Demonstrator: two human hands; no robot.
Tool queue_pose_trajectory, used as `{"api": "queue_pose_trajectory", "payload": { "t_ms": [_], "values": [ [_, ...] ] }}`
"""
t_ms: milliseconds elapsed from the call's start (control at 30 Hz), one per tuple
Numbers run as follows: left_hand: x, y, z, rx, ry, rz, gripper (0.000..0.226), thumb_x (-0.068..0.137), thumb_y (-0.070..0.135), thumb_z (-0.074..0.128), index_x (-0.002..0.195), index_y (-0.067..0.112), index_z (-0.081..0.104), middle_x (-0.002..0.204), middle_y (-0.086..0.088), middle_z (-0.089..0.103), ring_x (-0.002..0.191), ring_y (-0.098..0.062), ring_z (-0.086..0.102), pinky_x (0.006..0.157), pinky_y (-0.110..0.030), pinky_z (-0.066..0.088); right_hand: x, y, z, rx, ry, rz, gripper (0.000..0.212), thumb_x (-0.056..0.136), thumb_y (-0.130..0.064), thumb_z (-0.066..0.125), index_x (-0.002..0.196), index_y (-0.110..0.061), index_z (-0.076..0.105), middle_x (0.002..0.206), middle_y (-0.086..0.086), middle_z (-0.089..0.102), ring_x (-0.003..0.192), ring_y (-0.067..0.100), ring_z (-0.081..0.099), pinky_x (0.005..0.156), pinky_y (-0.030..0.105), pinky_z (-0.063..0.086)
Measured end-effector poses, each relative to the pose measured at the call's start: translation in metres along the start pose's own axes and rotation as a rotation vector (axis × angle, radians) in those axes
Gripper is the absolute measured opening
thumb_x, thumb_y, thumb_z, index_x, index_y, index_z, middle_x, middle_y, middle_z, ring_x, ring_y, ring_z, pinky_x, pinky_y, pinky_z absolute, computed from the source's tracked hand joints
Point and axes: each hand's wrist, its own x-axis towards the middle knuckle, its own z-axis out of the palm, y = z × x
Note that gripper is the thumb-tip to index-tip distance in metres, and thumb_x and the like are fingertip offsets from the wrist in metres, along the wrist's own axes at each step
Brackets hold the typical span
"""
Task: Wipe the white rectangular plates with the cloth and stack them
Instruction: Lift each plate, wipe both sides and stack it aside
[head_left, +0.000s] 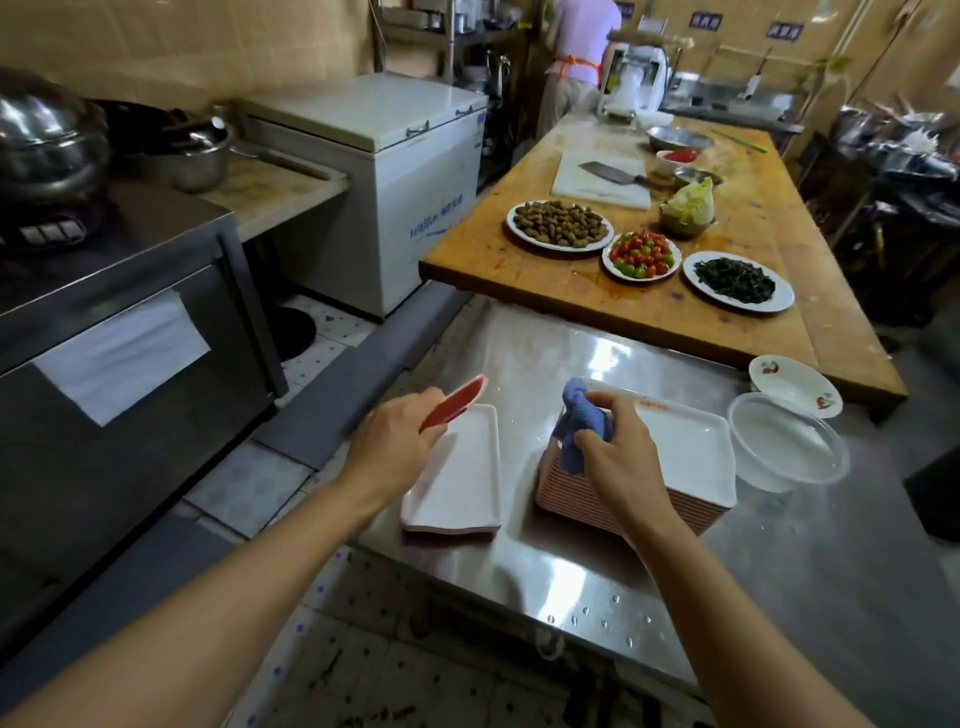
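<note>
My left hand (400, 441) is gripping 1 plate (457, 401) tilted on edge, red underside showing, over the short wiped stack (457, 478) at lower centre. My right hand (618, 447) is clutching the blue cloth (576, 415) above the tall stack (675, 467) on the steel worktop (545, 353). Next, I judge, I am laying it flat.

Two stacks of white rectangular plates: a low stack (457, 478) and a tall stack (675, 467). One plate held on edge (454, 402). One blue cloth (579, 423). Three round plates of food: nuts (560, 224), small tomatoes (641, 254), dark greens (737, 280). One clear plastic bowl (787, 441). One small patterned dish (795, 385). One cleaver (613, 174).
</note>
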Motion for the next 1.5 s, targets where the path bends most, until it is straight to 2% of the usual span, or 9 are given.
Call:
{"api": "queue_pose_trajectory", "payload": {
  "t_ms": [133, 400, 600, 833, 933, 1033, 1167, 1367, 1500],
  "values": [
    [-0.007, -0.013, 0.028, 0.241, -0.133, 0.173, 0.025, 0.096, 0.018, 0.045, 0.117, 0.019, 0.058, 0.108, -0.003, 0.063, 0.100, -0.023, 0.055, 0.076, -0.039, 0.049, -0.001, 0.014, -0.003, 0.010, -0.001, 0.061, 0.032, 0.083, -0.006, 0.051, 0.104, -0.029, 0.053, 0.091, -0.010, 0.061, 0.085, 0.010, 0.060, 0.075, 0.031, 0.052],
    [-0.029, -0.029, 0.071, 0.311, -0.329, 0.280, 0.026, 0.094, 0.012, 0.045, 0.115, 0.009, 0.061, 0.113, -0.009, 0.063, 0.108, -0.025, 0.054, 0.080, -0.038, 0.049, -0.003, 0.030, -0.012, -0.001, 0.041, 0.058, 0.030, 0.085, -0.007, 0.053, 0.104, -0.031, 0.051, 0.089, -0.017, 0.057, 0.081, 0.004, 0.058, 0.065, 0.020, 0.047],
    [-0.035, -0.036, 0.092, 0.395, -0.376, 0.260, 0.022, 0.094, 0.013, 0.044, 0.111, 0.009, 0.058, 0.112, -0.007, 0.058, 0.110, -0.025, 0.048, 0.065, -0.034, 0.042, -0.005, 0.039, -0.015, -0.014, 0.055, 0.066, 0.030, 0.085, -0.008, 0.054, 0.104, -0.030, 0.051, 0.091, -0.010, 0.060, 0.083, 0.009, 0.060, 0.069, 0.027, 0.051],
    [-0.036, -0.055, 0.109, 0.453, -0.478, 0.214, 0.030, 0.094, 0.013, 0.047, 0.123, 0.011, 0.049, 0.132, -0.003, 0.045, 0.120, -0.021, 0.039, 0.077, -0.037, 0.048, -0.008, 0.047, -0.020, -0.019, 0.099, 0.077, 0.029, 0.085, -0.005, 0.055, 0.102, -0.029, 0.053, 0.089, -0.015, 0.059, 0.079, 0.000, 0.058, 0.057, 0.010, 0.045],
    [-0.036, -0.060, 0.114, 0.411, -0.516, 0.207, 0.038, 0.095, 0.022, 0.050, 0.131, 0.012, 0.044, 0.141, -0.003, 0.038, 0.127, -0.021, 0.035, 0.085, -0.036, 0.047, -0.008, 0.050, -0.021, -0.020, 0.096, 0.086, 0.030, 0.085, -0.004, 0.054, 0.103, -0.028, 0.053, 0.090, -0.014, 0.058, 0.081, 0.003, 0.058, 0.062, 0.015, 0.045],
    [-0.033, -0.061, 0.116, 0.406, -0.546, 0.151, 0.044, 0.097, 0.033, 0.046, 0.136, 0.014, 0.039, 0.147, 0.000, 0.030, 0.132, -0.019, 0.028, 0.092, -0.034, 0.043, -0.009, 0.050, -0.022, -0.030, 0.094, 0.092, 0.030, 0.085, -0.004, 0.054, 0.101, -0.029, 0.053, 0.089, -0.016, 0.059, 0.078, -0.001, 0.059, 0.056, 0.010, 0.045],
    [-0.024, -0.049, 0.114, 0.402, -0.582, 0.060, 0.040, 0.096, 0.043, 0.041, 0.123, 0.015, 0.047, 0.135, 0.001, 0.039, 0.125, -0.019, 0.036, 0.086, -0.034, 0.043, -0.008, 0.053, -0.024, -0.036, 0.105, 0.103, 0.031, 0.085, -0.005, 0.054, 0.102, -0.031, 0.052, 0.091, -0.014, 0.060, 0.079, -0.003, 0.058, 0.054, 0.006, 0.043],
    [0.022, 0.013, 0.115, 0.028, -0.412, -0.097, 0.049, 0.095, 0.043, 0.046, 0.137, 0.018, 0.041, 0.138, -0.001, 0.047, 0.124, -0.020, 0.045, 0.099, -0.036, 0.040, 0.001, 0.055, -0.034, -0.069, 0.224, 0.090, 0.020, 0.088, -0.009, 0.054, 0.097, -0.025, 0.047, 0.084, -0.017, 0.055, 0.074, -0.017, 0.053, 0.055, 0.002, 0.041],
    [0.054, 0.051, 0.122, -0.173, -0.371, -0.219, 0.050, 0.092, 0.037, 0.051, 0.138, 0.019, 0.042, 0.124, -0.004, 0.056, 0.111, -0.020, 0.052, 0.091, -0.030, 0.040, 0.022, 0.052, -0.030, -0.157, 0.217, 0.004, 0.020, 0.089, -0.010, 0.054, 0.095, -0.027, 0.046, 0.085, -0.012, 0.057, 0.074, -0.001, 0.056, 0.061, 0.009, 0.040]
  ]
}}
